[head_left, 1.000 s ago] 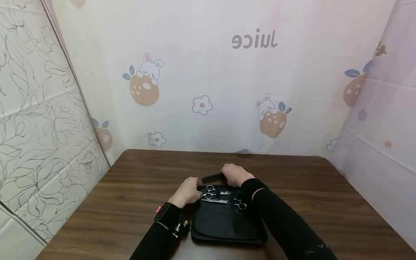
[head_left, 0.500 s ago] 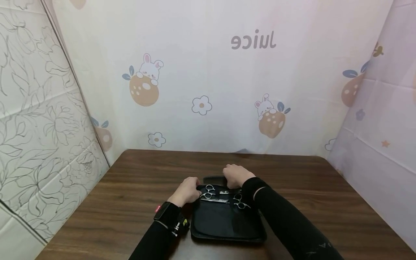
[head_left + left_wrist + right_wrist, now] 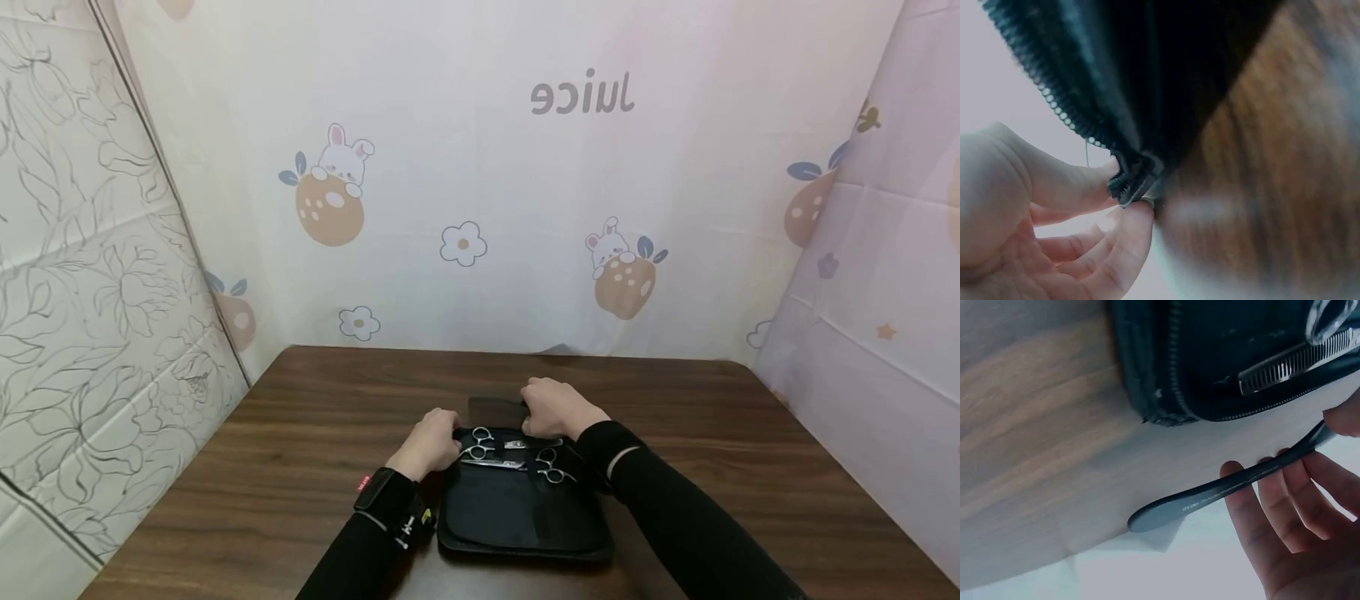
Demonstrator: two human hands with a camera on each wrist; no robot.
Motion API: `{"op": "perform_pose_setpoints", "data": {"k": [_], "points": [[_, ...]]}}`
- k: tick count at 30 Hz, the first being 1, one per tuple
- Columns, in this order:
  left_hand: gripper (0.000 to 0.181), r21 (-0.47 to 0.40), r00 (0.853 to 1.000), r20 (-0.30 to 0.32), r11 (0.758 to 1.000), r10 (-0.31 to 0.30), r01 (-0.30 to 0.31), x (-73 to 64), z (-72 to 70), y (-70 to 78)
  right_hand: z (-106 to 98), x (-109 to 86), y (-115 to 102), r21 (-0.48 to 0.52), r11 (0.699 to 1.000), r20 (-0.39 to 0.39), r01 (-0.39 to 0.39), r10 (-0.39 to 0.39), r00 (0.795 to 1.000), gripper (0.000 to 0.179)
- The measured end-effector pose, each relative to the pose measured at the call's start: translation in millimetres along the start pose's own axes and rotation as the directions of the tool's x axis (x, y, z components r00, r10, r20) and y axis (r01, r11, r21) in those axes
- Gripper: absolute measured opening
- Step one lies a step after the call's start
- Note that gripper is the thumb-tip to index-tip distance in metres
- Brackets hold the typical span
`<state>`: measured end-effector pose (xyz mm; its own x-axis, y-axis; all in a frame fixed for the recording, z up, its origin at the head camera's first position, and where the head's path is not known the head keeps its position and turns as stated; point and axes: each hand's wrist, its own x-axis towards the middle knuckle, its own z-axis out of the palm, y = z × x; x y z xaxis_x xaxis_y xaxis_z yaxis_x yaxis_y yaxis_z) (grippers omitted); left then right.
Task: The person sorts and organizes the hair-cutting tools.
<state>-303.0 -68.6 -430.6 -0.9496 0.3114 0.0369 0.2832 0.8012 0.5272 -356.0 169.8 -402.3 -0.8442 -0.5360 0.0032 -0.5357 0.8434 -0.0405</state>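
Observation:
An unzipped black zip case [image 3: 517,517] lies on the table with silver haircutting scissors [image 3: 480,443] in its upper part. A second pair of scissors [image 3: 551,467] sits at the right, one toothed thinning blade [image 3: 1291,369] showing in the right wrist view. At the case's far left corner my left hand [image 3: 427,446] pinches the zip end [image 3: 1135,178] between thumb and fingers. My right hand [image 3: 558,408] holds a black comb [image 3: 495,411] just beyond the case's far edge. The comb's slim spine [image 3: 1222,484], marked with small white lettering, lies across my fingertips in the right wrist view.
Under the case is a dark wood-grain table [image 3: 337,392]. A pale curtain [image 3: 465,167] printed with rabbits and strawberries hangs behind its far edge. A line-drawn floral cloth [image 3: 97,275] stands at the left, and another pale cloth [image 3: 862,317] at the right.
My right hand has shifted slightly right, and the comb has turned from a narrow edge to its broad toothed side. The left hand keeps its place at the case corner.

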Motion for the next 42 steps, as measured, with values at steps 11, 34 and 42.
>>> {"op": "perform_pose_setpoints", "data": {"k": [11,34,42], "points": [[0.027,0.032,1.000,-0.001,0.999,0.008,-0.008,-3.2,-1.5,3.8,-1,-32.5,-19,0.129,0.992,-0.111,0.013,0.002,0.994,0.024],[0.020,-0.006,1.000,-0.002,1.000,0.021,-0.021,-2.4,-3.8,-1.1,-8,-73.3,-39,0.352,0.934,-0.014,-0.053,0.062,0.998,0.032],[0.027,-0.008,1.000,-0.010,1.000,-0.012,0.012,-0.1,-6.2,-3.0,-10,-74.1,-43,0.362,0.932,-0.024,-0.012,0.022,0.999,0.032]]}}
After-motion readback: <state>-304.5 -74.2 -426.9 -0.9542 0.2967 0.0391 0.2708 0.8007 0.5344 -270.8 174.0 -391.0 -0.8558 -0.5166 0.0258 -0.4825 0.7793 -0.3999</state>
